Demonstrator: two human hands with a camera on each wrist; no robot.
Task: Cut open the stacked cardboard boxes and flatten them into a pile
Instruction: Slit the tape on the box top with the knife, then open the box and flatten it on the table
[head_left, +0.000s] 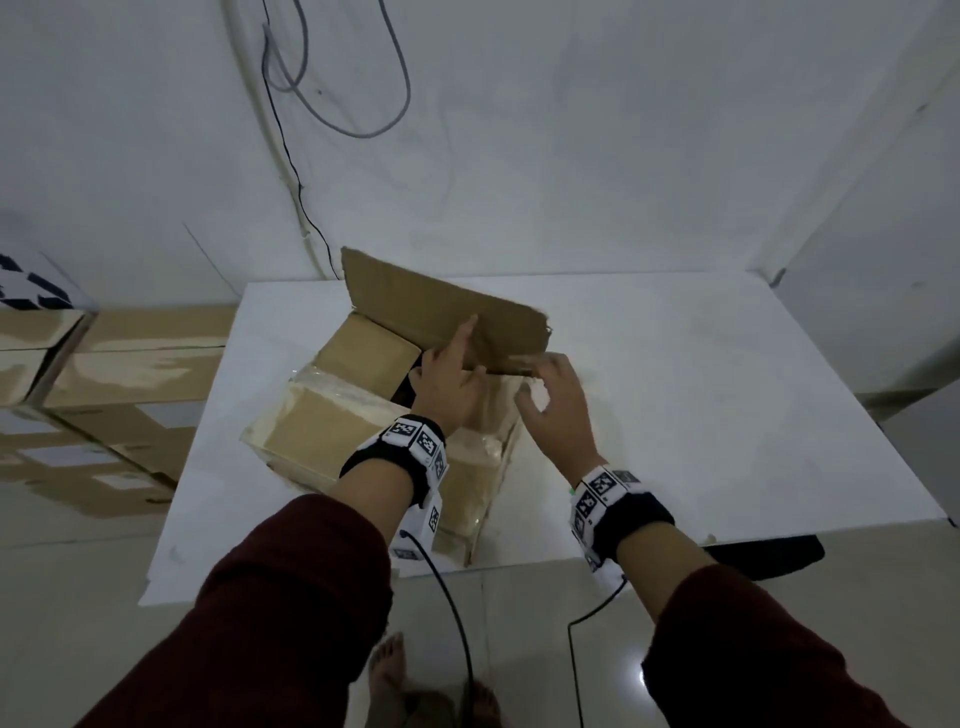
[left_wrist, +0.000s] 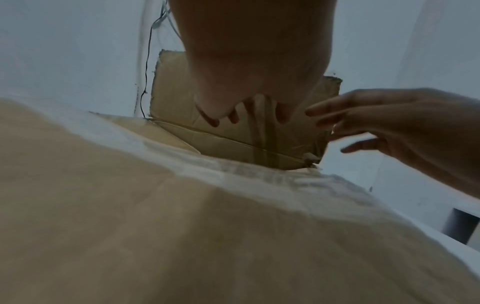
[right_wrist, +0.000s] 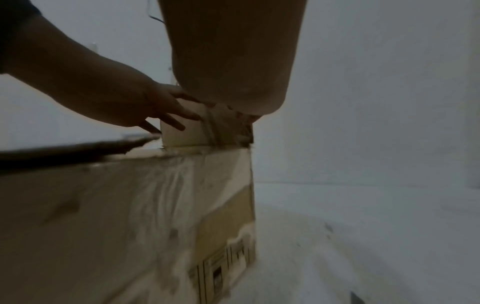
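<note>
A taped brown cardboard box (head_left: 322, 431) lies on the white table (head_left: 727, 415); its top is open. The far flap (head_left: 415, 301) stands raised. My left hand (head_left: 452, 374) presses straight fingers against the inner face of that flap (left_wrist: 176, 98). My right hand (head_left: 556, 395) is at the flap's right edge, fingers loosely spread and touching the cardboard; no pinch shows. In the left wrist view the right hand (left_wrist: 402, 127) reaches in from the right. The right wrist view shows the left hand (right_wrist: 116, 98) flat on the flap (right_wrist: 182, 133) above the box's side (right_wrist: 130, 205).
More taped cardboard boxes (head_left: 130, 374) are stacked left of the table. Cables (head_left: 332, 78) hang on the white wall behind. A black object (head_left: 769, 556) lies under the table's front right corner. Bare feet (head_left: 389, 670) stand on the tiled floor.
</note>
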